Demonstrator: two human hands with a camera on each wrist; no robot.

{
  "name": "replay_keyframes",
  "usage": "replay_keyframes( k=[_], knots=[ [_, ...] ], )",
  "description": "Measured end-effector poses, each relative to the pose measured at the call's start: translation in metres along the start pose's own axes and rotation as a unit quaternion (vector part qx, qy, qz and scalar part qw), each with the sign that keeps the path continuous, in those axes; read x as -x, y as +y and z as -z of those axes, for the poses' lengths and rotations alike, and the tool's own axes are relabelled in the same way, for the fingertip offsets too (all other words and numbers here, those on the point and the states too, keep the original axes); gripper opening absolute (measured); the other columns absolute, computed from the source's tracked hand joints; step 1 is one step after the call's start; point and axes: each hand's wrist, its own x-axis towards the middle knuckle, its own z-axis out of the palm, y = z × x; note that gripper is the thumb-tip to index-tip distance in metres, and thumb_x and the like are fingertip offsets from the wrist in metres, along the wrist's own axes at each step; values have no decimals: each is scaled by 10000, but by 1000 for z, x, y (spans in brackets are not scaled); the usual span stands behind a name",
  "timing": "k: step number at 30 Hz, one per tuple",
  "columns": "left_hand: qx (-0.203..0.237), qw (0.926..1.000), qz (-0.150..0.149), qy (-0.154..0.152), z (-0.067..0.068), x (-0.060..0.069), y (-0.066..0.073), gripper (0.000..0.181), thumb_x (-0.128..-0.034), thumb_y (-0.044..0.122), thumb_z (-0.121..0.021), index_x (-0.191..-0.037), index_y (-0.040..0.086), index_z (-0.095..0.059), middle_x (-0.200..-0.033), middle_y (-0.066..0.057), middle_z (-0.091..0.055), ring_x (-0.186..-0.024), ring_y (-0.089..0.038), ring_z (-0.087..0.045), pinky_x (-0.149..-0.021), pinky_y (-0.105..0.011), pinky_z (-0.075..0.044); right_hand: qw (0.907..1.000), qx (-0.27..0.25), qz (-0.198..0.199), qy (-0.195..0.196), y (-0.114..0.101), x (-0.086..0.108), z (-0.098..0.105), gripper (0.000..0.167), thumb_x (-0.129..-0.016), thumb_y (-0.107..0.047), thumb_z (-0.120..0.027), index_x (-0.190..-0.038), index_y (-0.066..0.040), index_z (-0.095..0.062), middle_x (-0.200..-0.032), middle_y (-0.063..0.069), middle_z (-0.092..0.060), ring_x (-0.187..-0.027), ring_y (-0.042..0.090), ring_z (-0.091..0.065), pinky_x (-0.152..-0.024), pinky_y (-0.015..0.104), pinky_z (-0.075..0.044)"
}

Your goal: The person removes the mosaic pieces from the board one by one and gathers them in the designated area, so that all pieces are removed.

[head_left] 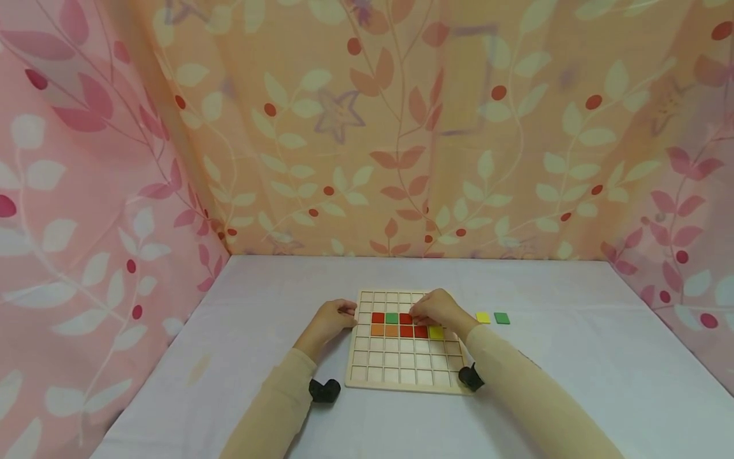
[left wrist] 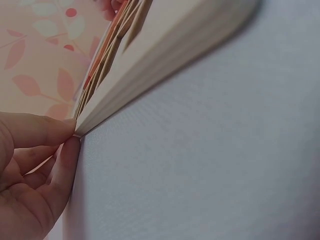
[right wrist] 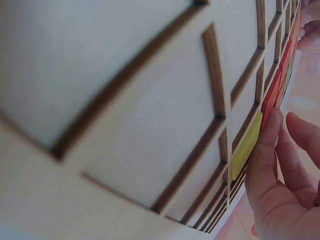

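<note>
White table (head_left: 264,287), your left hand (head_left: 332,317) pinches the board's (head_left: 401,386) left edge, right hand (head_left: 440,310) half-curled over it, hold unclear, nearer the loose yellow tile (head_left: 483,317) and loose green tile (head_left: 501,318) right of board.

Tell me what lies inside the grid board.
The board shows two rows of tiles: red, green, orange and yellow. The right hand covers part of it; whatever lies there cannot be seen.
</note>
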Motion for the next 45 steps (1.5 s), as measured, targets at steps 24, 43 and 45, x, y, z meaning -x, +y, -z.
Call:
replay_keyframes(
  k=[24,43,45],
  knots=[
    [-19,10000,-43,19,-1,2,4,362,-843,-52,-690,-1201,-56,-634,-1024,-147,-656,-895,-176,-598,-777,-258,-519,9996,173,-72,200,-4,2,-4,150,-877,-57,-705,-949,67,-749,-835,97,-753,-647,115,-660,-677,257,-592],
    [8,10000,-34,67,0,2,4,361,-834,-60,-691,-1191,-56,-640,-1017,-142,-656,-886,-169,-594,-774,-248,-511,9957,-622,24,685,-7,8,-14,169,-874,4,-708,-1015,98,-709,-1036,218,-706,-747,194,-730,-707,318,-605],
    [35,10000,-23,54,-1,3,4,361,-835,-60,-689,-1192,-54,-640,-1016,-139,-652,-886,-169,-592,-772,-247,-510,9955,-549,-2,778,-6,11,-8,191,-881,-25,-713,-1034,89,-716,-1071,223,-697,-772,193,-721,-723,305,-604]
  ],
)
